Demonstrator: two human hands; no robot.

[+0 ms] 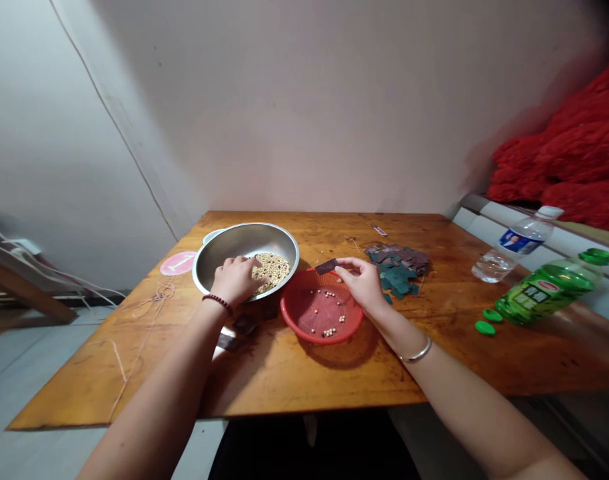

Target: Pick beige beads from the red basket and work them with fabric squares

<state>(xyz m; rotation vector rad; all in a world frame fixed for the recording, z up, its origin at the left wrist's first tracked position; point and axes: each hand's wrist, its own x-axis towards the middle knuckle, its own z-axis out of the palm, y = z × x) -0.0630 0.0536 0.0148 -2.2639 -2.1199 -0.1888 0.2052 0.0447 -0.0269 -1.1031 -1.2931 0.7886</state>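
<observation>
Head view: thin dark rectangle (326, 267) in right hand (360, 280); left hand (232, 281), grip unclear, over round beans (277, 269) in metal bowl (223, 248).

Two hands (233, 281) (360, 285), one basket (297, 310), two bottles (517, 243) (549, 290)

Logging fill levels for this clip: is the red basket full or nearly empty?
Nearly empty: only a few small, mostly pale pieces lie scattered in the red basket, with bare mesh showing between them.
</observation>
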